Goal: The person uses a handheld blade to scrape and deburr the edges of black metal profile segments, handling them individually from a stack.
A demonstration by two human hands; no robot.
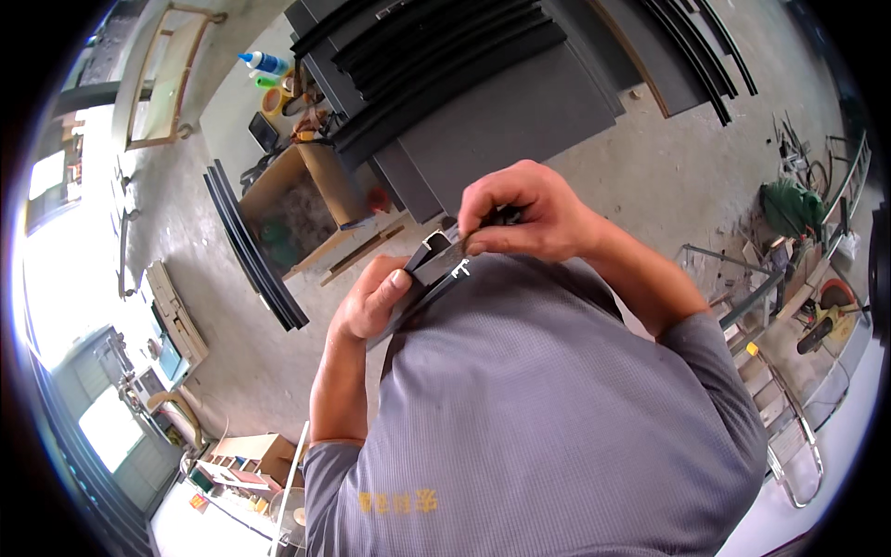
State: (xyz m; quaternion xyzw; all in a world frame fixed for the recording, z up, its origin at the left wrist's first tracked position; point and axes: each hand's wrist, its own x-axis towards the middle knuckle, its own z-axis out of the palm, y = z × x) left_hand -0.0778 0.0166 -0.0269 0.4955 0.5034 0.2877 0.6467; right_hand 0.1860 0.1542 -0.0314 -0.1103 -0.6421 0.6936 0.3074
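Note:
My left hand [371, 299] is closed around a dark metal profile [429, 254], with its thumb lying along the top. The profile's channel-shaped cut end points away from me. Beside it lies a second profile edge [444, 286] with a bright notched end; I cannot tell whether both belong to one piece. My right hand [534, 215] is at the cut end, thumb and forefinger pinched together at a thin greyish piece too small to name. Something dark shows inside its curled fingers.
Ahead is a dark panel-topped table [501, 102] bearing several long black profiles [445, 46]. A cardboard box [320, 181] stands to its left, near a blue-and-white bottle [264, 62]. More black strips [255, 246] lie left of the box. Metal frames and scrap [789, 269] fill the right side.

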